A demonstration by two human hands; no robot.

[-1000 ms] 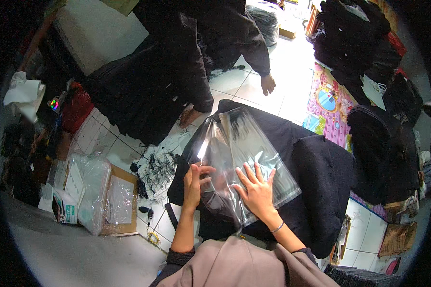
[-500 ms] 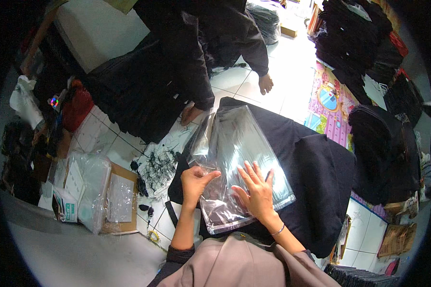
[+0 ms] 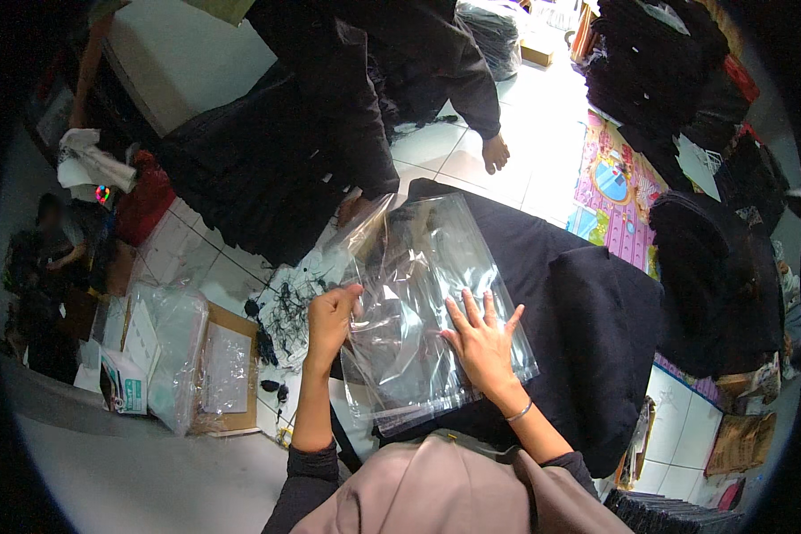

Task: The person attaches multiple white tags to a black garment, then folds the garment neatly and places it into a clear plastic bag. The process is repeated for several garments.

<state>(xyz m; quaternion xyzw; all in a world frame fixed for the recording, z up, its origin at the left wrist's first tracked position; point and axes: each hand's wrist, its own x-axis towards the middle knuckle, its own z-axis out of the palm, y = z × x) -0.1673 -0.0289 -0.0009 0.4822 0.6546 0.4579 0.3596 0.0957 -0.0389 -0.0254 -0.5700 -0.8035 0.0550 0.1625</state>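
Right hand (image 3: 481, 343) lying flat, fingers (image 3: 472, 307) spreading on clear plastic bag (image 3: 427, 294); left hand (image 3: 329, 320) gripping bag's left edge; bag lying over black garment (image 3: 587, 329) on white tiled floor (image 3: 525, 169); pile of small black tags (image 3: 285, 307) sitting just left of left hand; cardboard box (image 3: 231, 374) with plastic sheets lying further left; another person in black (image 3: 329, 116) bending opposite, hand (image 3: 496, 153) touching floor

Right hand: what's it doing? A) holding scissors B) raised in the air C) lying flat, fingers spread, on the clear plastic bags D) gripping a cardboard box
C: the right hand lies palm down with fingers spread on the clear plastic bags.
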